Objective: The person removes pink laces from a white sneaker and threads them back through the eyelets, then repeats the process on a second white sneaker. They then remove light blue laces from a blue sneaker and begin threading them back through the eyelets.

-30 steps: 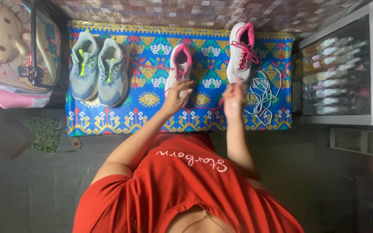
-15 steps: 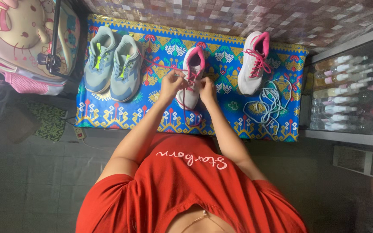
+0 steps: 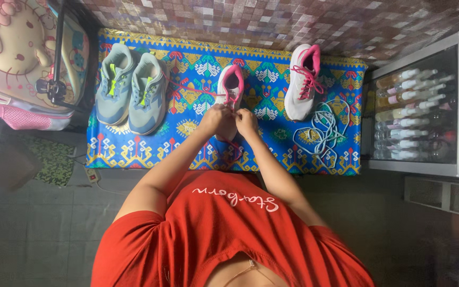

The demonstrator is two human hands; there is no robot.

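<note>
Fingers of both hands pinched on the pink lace of a white-and-pink sneaker [image 3: 230, 87], mid-mat.

Left hand [image 3: 216, 118] and right hand [image 3: 247, 122] are held together, touching, over the near end of the shoe, apparently so the lace can be worked; what exactly is gripped cannot be told. The sneaker is laid on a patterned blue mat [image 3: 134, 149], directly beyond the fingers. Its mate [image 3: 301, 85], a loose blue-white cord [image 3: 322, 133] and a grey pair [image 3: 131, 90] are set aside.
</note>
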